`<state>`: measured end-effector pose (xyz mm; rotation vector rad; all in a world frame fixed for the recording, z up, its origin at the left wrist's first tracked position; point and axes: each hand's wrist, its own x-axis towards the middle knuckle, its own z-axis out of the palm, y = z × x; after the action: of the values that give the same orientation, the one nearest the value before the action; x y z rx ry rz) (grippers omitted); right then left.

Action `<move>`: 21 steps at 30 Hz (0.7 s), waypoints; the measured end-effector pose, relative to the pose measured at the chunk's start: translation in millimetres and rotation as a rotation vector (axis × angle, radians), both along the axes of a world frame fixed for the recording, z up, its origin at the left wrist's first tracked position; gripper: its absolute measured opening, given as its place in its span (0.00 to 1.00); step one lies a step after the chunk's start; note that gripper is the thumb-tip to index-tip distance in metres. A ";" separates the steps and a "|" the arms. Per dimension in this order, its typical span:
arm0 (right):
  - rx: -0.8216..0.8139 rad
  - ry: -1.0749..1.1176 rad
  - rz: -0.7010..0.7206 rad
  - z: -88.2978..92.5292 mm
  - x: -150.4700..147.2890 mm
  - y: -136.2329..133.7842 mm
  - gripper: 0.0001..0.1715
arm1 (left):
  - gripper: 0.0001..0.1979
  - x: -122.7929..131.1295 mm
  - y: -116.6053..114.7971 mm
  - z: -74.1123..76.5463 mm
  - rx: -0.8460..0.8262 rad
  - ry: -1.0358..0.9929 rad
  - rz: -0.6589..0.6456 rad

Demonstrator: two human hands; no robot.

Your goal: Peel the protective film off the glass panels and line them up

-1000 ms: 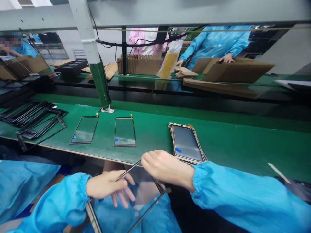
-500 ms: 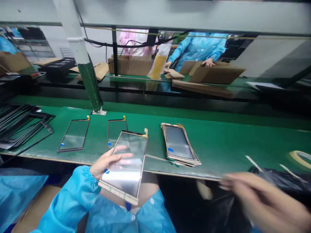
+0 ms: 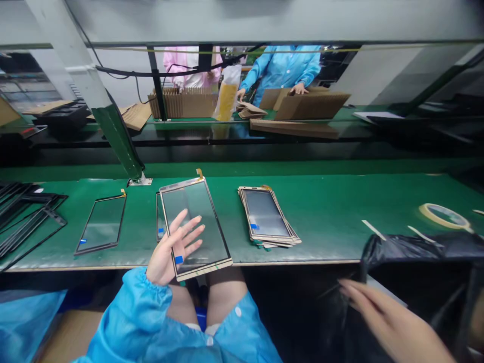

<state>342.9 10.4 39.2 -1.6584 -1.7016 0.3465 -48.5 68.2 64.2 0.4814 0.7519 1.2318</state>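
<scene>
My left hand is closed on a clear touch screen panel, its fingers seen through the glass. The panel has a dark border, a pale strip along its near edge, a blue tab and a gold ribbon tail at the top. It is tilted above the bench edge. My right hand, partly blurred, has its fingers pinched together beside a black plastic bag; what they hold, if anything, I cannot make out. To the right of the held panel lies a stack of touch panels.
Another touch panel lies left on the green bench, with one partly behind the held panel. Black frames pile up at far left. A tape roll sits right. A post rises from the bench; co-workers handle cardboard beyond.
My left hand has turned the panel more upright and raised it slightly. My right hand has moved a little lower, by the black bag. The whole view has shifted, so the bench things sit further left.
</scene>
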 end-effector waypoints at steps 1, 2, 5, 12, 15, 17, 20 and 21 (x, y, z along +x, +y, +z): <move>-0.053 0.073 0.094 -1.2 -24.0 8.6 0.24 | 0.22 3.7 -4.9 3.1 0.027 0.024 0.007; -0.128 0.172 0.224 -0.7 -50.8 18.0 0.22 | 0.22 6.7 -10.1 5.9 0.056 0.049 0.017; -0.232 0.265 0.593 6.4 -128.0 42.1 0.17 | 0.20 10.6 -26.8 12.2 0.143 0.133 0.085; -0.022 -0.185 0.686 4.4 -177.6 44.5 0.14 | 0.17 16.7 -60.2 17.6 0.317 0.346 0.277; 0.114 -0.366 0.590 -0.1 -177.9 43.2 0.19 | 0.18 33.0 -68.5 15.2 0.376 0.405 0.311; 0.201 -0.430 0.504 -0.5 -180.4 44.7 0.22 | 0.18 45.7 -71.0 11.3 0.406 0.427 0.343; 0.287 -0.482 0.365 0.4 -184.3 49.4 0.23 | 0.19 61.7 -69.6 4.4 0.446 0.458 0.418; 0.300 -0.493 0.330 0.6 -185.2 50.6 0.23 | 0.20 65.3 -68.0 2.3 0.454 0.470 0.442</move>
<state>157.7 61.1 39.8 -1.3056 -2.2708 -0.1833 16.8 0.2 66.5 1.0419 1.0110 1.7446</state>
